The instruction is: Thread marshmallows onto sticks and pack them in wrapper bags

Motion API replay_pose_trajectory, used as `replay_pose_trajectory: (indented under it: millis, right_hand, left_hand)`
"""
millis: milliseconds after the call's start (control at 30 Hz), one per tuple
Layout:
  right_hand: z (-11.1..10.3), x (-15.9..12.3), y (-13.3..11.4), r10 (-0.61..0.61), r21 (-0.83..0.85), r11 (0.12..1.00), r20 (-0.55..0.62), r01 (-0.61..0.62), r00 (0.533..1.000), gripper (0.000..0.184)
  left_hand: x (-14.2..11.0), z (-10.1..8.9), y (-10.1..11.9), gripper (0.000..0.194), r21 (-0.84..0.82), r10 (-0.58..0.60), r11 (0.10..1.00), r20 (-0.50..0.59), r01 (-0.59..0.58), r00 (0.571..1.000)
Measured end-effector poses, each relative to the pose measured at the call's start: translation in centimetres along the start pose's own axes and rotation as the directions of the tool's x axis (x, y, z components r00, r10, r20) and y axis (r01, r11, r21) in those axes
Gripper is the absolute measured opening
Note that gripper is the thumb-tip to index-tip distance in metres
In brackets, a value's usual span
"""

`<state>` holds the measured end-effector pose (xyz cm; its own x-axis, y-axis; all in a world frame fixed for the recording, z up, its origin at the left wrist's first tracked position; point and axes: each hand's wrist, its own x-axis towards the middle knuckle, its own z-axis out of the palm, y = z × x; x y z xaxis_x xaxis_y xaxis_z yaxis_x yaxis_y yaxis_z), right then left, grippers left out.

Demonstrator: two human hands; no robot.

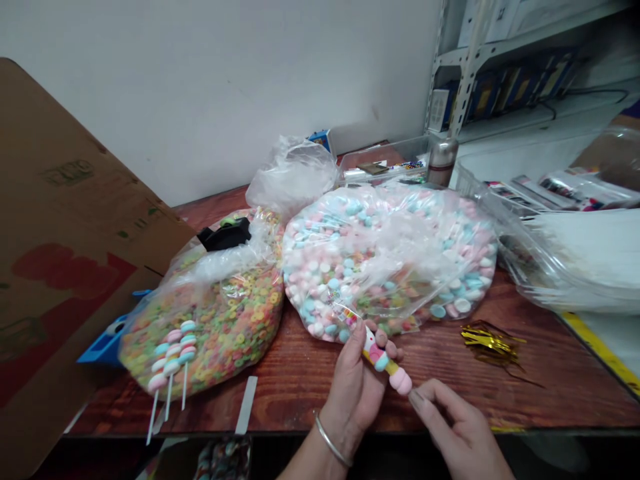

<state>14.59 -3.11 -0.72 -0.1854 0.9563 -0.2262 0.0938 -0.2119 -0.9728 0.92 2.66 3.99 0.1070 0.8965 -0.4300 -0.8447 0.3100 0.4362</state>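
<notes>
My left hand [350,393], with a metal bangle at the wrist, holds a candy skewer [380,359] of pink, white and blue marshmallow pieces, with a clear printed wrapper [345,317] at its upper end. My right hand [450,427] is close by, its fingertips at the skewer's pink end. Just beyond both hands lies a large clear bag of pastel marshmallows [390,260]. To its left is a bag of multicoloured candy rings [210,327], with several unwrapped marshmallow skewers [173,353] resting on it.
Gold foil ties [490,345] lie on the wooden table [525,393]. A cardboard sheet [60,253] leans in at the left. At the back stand a clear plastic box [380,163] and a metal flask [443,160]. A stack of clear bags [565,260] lies at the right.
</notes>
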Motion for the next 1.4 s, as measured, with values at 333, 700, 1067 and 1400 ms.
replay_pose_trajectory:
  millis: [333, 700, 1067, 1400]
  right_hand:
    - [1.9, 0.7, -0.4, 0.256, 0.431, 0.867, 0.048, -0.251, 0.965, 0.049]
    - [-0.3, 0.1, 1.4, -0.315, -0.323, 0.897, 0.009, 0.301, 0.949, 0.022]
    - [1.5, 0.9, 0.2, 0.162, 0.28, 0.942, 0.106, -0.186, 0.981, 0.045]
    - [1.9, 1.0, 0.2, 0.228, 0.524, 0.792, 0.22, -0.312, 0.949, 0.042]
  left_hand:
    - [0.5, -0.6, -0.1, 0.03, 0.058, 0.091, 0.995, -0.067, -0.087, 0.994]
    - [1.7, -0.1, 1.6, 0.022, 0.067, 0.204, 0.978, -0.131, -0.196, 0.97]
    - [0.5, 0.4, -1.4, 0.024, 0.076, 0.12, 0.991, -0.094, -0.113, 0.988]
    - [1.4, -0.5, 1.0, 0.019, 0.074, 0.199, 0.979, -0.122, -0.191, 0.972]
